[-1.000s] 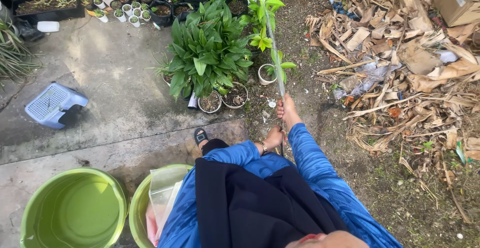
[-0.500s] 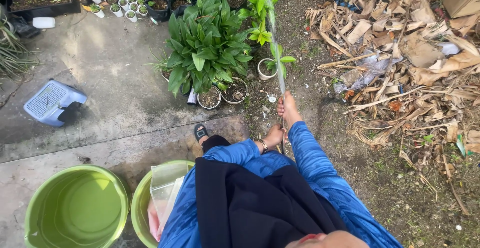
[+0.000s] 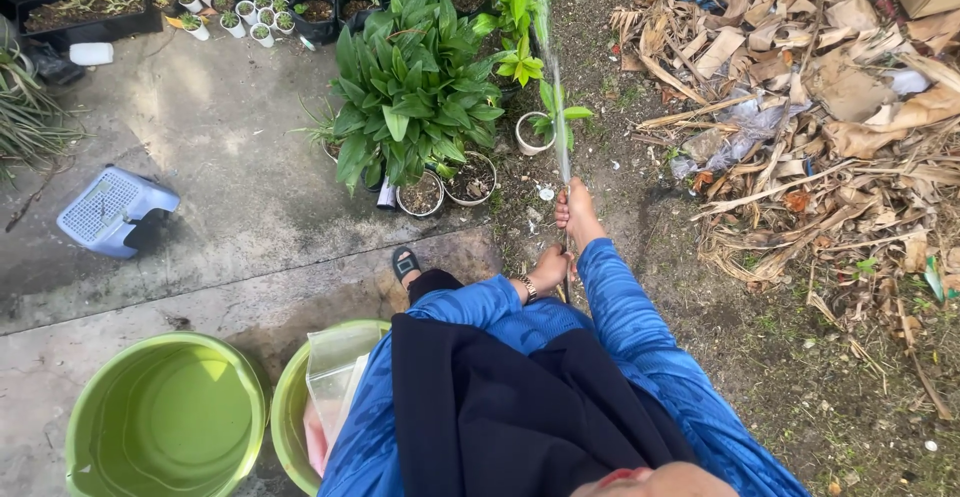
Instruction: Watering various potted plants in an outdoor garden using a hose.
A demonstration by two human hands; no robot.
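Observation:
My right hand (image 3: 576,213) is closed around a long thin pale stem (image 3: 557,127) that carries green leaves higher up and reaches the top of the view. My left hand (image 3: 548,269), with a watch on its wrist, grips the same stem just below, close to my body. Both arms wear blue sleeves. The stem's lower end is hidden behind my hands and clothing. It rises beside a big leafy potted plant (image 3: 412,92) and a small white pot (image 3: 532,137).
Two green tubs (image 3: 160,422) (image 3: 285,397) stand at the lower left, one holding a clear plastic bag. A blue step stool (image 3: 115,209) sits on the wet concrete. Small pots (image 3: 240,2) line the top. Dry leaves and husks (image 3: 820,117) pile up on the right.
Both hands keep their grip on the stem in nearly the same place. The view has shifted slightly.

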